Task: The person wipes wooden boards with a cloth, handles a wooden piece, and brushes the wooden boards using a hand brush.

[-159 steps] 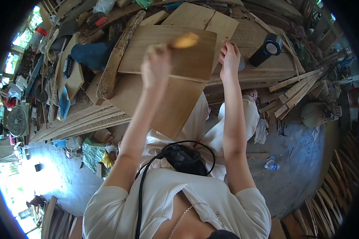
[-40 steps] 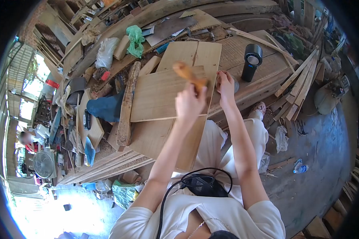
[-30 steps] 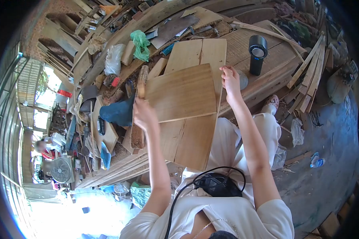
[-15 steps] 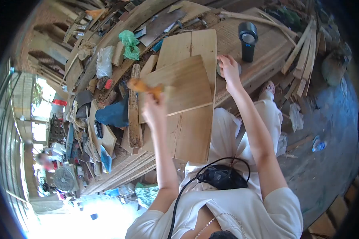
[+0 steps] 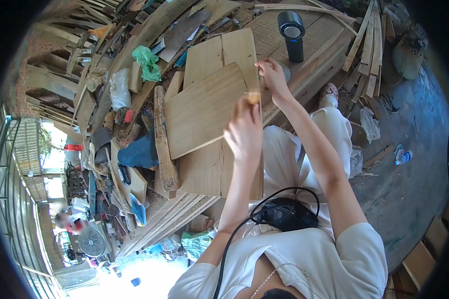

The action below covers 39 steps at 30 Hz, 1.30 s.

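Note:
A small board [image 5: 204, 109] lies tilted across a larger wooden panel [image 5: 239, 45]. Smeared by motion, my left hand [image 5: 244, 129] is closed round an orange-brown tool [image 5: 253, 97], whose end is near the panel's right edge. Beyond it, my right hand [image 5: 273, 77] is closed in a pinch at that edge; what its fingertips hold, if anything, is too small to name. A round dish [image 5: 286, 73] shows partly behind my right hand.
A dark handheld fan [image 5: 293, 37] stands on the thick planks beyond. A rough wooden bar [image 5: 163, 139] lies left of the panel, near blue cloth [image 5: 138, 149] and a green bag [image 5: 147, 63]. Thin wood strips [image 5: 369, 50] lean at right.
My left hand has swung right with the orange-brown tool, from over the small board to near the panel's right edge. My right hand stays pinched at that edge. The view has shifted slightly.

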Available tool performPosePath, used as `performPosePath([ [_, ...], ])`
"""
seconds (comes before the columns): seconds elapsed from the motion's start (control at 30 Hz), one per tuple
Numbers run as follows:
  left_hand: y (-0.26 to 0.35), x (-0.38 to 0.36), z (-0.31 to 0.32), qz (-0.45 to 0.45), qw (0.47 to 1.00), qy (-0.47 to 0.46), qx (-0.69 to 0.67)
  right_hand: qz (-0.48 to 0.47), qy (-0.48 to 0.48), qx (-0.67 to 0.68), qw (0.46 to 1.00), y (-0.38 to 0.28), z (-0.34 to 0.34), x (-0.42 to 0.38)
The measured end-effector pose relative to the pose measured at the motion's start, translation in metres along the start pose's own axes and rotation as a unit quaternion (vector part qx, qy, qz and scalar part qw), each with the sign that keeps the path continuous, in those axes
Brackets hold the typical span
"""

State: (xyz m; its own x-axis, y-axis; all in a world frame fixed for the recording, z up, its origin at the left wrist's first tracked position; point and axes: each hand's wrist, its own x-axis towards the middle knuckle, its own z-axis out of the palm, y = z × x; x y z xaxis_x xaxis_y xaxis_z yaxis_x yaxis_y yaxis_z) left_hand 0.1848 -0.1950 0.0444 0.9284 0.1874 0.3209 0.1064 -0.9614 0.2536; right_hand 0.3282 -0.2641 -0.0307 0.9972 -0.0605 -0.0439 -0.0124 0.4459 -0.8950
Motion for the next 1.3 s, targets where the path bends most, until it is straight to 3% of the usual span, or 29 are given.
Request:
performPosePath([
  [0.13,-0.086,0.003,-0.018,-0.164,0.974,0.050,-0.149,0.026,0.015,-0.047,0.998,-0.013,0.000,-0.006],
  [0.2,-0.153,-0.003,-0.023,-0.171,0.971,0.165,-0.017,0.018,0.011,-0.068,0.997,-0.009,0.004,-0.007],
  [0.23,-0.181,-0.008,-0.029,-0.175,0.963,0.200,-0.031,0.012,0.006,-0.075,0.997,-0.006,0.006,-0.006],
  [0.27,-0.194,-0.013,-0.041,-0.225,0.952,0.181,0.098,0.003,0.002,-0.083,0.997,-0.004,0.008,-0.006],
  [0.37,-0.176,-0.010,-0.042,-0.290,0.933,0.164,0.138,0.003,-0.009,-0.087,0.996,0.000,0.014,-0.008],
  [0.47,-0.124,-0.007,-0.008,-0.205,0.947,0.129,0.212,-0.006,0.003,-0.087,0.996,0.007,0.017,-0.007],
  [0.53,-0.051,-0.001,-0.011,-0.160,0.965,0.048,0.200,0.007,-0.002,-0.098,0.995,0.004,0.015,-0.007],
  [0.63,-0.009,-0.007,0.000,-0.056,0.997,0.030,0.045,-0.006,-0.011,-0.066,0.998,0.002,0.014,-0.008],
  [0.7,0.001,-0.010,0.003,-0.008,0.998,0.036,-0.043,-0.004,-0.027,-0.045,0.999,-0.003,0.014,-0.007],
  [0.83,-0.080,-0.008,0.007,-0.094,0.967,0.097,-0.217,-0.011,-0.031,-0.047,0.998,-0.014,0.015,-0.009],
  [0.97,-0.174,-0.021,-0.034,-0.251,0.959,0.134,0.007,0.016,-0.032,-0.047,0.998,-0.018,0.016,-0.010],
  [1.07,-0.196,-0.026,-0.034,-0.253,0.925,0.166,0.230,-0.013,-0.020,-0.093,0.995,-0.007,0.019,-0.008],
  [1.13,-0.153,-0.019,-0.033,-0.242,0.943,0.132,0.187,-0.012,-0.013,-0.101,0.995,0.005,0.021,-0.004],
  [1.3,-0.058,-0.026,0.000,-0.048,0.993,0.101,0.032,-0.047,-0.020,-0.143,0.988,0.011,0.022,-0.007],
])
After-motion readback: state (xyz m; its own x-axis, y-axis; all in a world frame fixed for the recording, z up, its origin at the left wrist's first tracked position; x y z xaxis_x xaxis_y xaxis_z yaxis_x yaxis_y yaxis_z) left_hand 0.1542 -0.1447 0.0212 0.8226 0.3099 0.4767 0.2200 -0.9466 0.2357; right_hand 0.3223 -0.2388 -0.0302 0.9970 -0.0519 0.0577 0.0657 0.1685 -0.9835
